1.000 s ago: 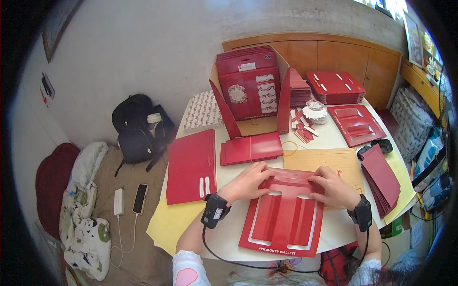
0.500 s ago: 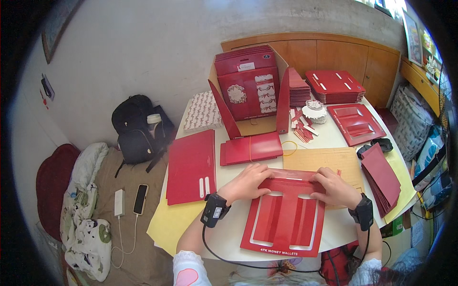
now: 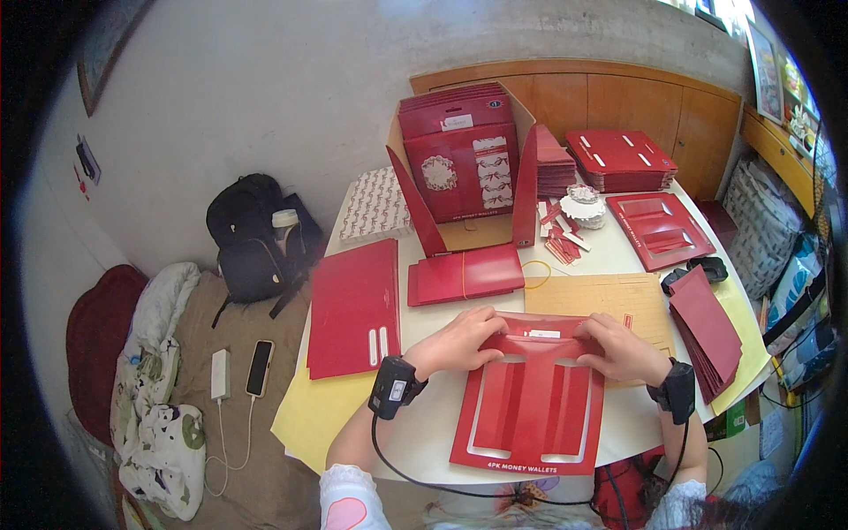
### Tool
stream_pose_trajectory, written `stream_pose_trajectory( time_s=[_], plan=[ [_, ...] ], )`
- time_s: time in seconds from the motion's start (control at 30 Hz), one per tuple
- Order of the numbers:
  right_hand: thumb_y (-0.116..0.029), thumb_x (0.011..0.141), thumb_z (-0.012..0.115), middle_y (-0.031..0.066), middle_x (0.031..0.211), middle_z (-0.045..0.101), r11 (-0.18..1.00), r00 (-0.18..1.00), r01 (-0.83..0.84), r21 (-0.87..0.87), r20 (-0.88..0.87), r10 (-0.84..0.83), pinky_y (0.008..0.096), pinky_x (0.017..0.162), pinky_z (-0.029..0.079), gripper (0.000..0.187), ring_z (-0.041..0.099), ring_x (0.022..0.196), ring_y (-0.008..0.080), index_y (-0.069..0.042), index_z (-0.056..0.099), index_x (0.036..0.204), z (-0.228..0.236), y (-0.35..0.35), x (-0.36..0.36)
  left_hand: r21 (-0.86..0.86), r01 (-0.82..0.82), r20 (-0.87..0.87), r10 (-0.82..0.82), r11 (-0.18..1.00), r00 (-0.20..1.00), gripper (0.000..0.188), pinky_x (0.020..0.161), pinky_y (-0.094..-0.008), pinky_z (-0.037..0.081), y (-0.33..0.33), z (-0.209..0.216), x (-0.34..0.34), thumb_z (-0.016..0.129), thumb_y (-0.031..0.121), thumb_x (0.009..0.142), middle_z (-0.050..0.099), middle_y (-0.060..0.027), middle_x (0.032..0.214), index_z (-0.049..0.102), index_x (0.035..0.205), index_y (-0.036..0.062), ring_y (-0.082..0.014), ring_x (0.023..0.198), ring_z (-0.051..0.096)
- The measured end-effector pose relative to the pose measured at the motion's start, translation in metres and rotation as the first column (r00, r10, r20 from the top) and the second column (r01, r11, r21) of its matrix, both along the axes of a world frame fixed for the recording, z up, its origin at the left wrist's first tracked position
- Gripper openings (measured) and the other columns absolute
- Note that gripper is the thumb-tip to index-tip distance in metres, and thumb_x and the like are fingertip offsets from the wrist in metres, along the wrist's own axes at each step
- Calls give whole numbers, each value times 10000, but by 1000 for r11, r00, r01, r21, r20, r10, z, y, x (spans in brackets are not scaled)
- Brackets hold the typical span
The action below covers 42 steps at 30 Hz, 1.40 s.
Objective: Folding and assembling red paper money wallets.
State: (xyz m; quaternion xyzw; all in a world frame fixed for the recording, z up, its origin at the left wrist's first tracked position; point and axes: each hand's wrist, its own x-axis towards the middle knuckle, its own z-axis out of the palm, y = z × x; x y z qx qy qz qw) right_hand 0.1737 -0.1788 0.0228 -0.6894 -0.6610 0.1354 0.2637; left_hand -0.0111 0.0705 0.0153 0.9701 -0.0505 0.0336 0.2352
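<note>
A red cardboard sleeve (image 3: 530, 420) with two long cut-out windows lies near the table's front edge, and red paper shows through the windows. My left hand (image 3: 464, 340) grips its upper left corner, thumb on the front face. At the upper right corner my right hand (image 3: 625, 348) pinches the same way. Between the two hands the sleeve's top strip bends up, with a small white label (image 3: 542, 334) on it. My fingertips behind the strip are partly hidden. A brown cardboard piece (image 3: 601, 303) lies just beyond the sleeve.
Beyond stands a red display box (image 3: 523, 190) of packed sleeves. Red wallets (image 3: 468, 276) with an elastic band lie before it. Red sheets (image 3: 355, 309) are left, a dark red stack (image 3: 705, 331) right. More red stacks (image 3: 621, 161) and white paper tags (image 3: 581, 208) sit at the back.
The sleeve's top strip has changed its tilt, and the white label now shows between my hands. The sleeve has shifted slightly to the right. Both hands keep their grip.
</note>
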Motion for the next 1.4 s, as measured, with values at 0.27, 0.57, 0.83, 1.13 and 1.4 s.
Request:
stream_pose_trajectory(
  time_s=[0.27,0.57,0.83,1.13,1.4],
  plan=[
    [-154,842,679,153,995,527,996,981,-17,-90,-194,-1,344,868,454,328,526,961,284,-21,528,1101,-1,1,7,-143,34,11,-32,989,999,358,904,-365,415,2,-7,2,711,163,783,546,-125,1010,535,1061,20,-291,991,518],
    [-135,812,693,129,1003,518,995,989,-35,-95,-148,20,340,880,407,314,490,989,284,-13,520,1044,-8,2,12,-142,71,-12,-73,987,997,325,848,-356,395,5,-12,5,718,196,778,550,-100,946,537,999,42,-265,913,506],
    [-147,818,671,167,1048,515,994,991,-48,-98,-131,35,373,908,410,332,489,1025,315,-7,523,1080,-3,3,10,-76,8,-100,-15,997,995,328,905,-370,345,-1,-5,3,692,245,800,536,-90,969,535,1026,66,-264,960,498],
    [-227,833,691,148,1085,514,996,985,6,-88,-170,-21,360,916,427,395,498,1045,290,-32,563,1151,-5,1,11,-82,46,-44,-50,996,998,392,940,-391,353,4,-6,3,687,279,813,551,-118,1059,567,1120,68,-289,1056,498],
    [-272,798,725,133,1012,554,999,1000,-8,49,6,8,379,898,433,392,518,1001,301,-39,609,1091,-2,16,-5,55,36,94,-41,998,995,411,925,-394,372,-27,-9,11,701,259,806,541,-132,1089,565,1133,51,-299,1058,499]
  ],
)
